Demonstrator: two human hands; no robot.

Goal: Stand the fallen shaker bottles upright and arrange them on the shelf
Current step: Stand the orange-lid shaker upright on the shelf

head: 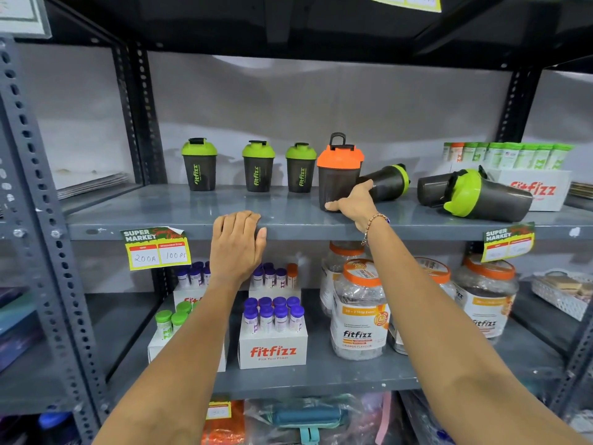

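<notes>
Your left hand (237, 245) is resting flat on the grey metal shelf (160, 216) edge, holding nothing. Your right hand (354, 202) is gripping the upright orange-lidded dark shaker bottle (338, 171); two green-lidded dark shaker bottles (475, 195) are lying toppled at its three o'clock.

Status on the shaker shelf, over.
Right hand gripping orange-lid shaker, upright. Left hand resting on shelf edge. Two green-lid shakers down. Three upright at left.

Bright, even light from above my head. Soft glare streaks the shelf (167, 203) top; faint shadows fall behind the bottles (258, 167). Edges bow outward, and the corners look blurred.
</notes>
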